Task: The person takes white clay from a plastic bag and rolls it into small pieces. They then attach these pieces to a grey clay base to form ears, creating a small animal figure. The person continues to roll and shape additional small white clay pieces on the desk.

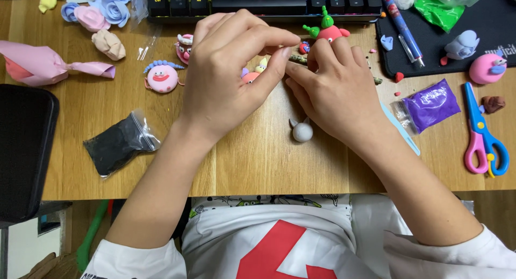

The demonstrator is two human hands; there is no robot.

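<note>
From my remote seat I see two bare forearms, the left hand (228,69) and right hand (336,93) unadorned, without rings or watch. White sleeves are pushed up near the elbows, above a white shirt bearing a large red shape.

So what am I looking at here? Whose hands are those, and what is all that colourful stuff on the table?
There is no machine here. A person wears a camera on their head, so you look down at their own two hands over a wooden desk. The left hand and the right hand meet fingertip to fingertip, pinching something too tiny to make out. Around them lie small clay figures: a pink round face with blue hair, a little grey ball with ears and a red figure with a green top. There are also a bag of black clay, a bag of purple clay, pink and blue scissors and a keyboard.
</note>
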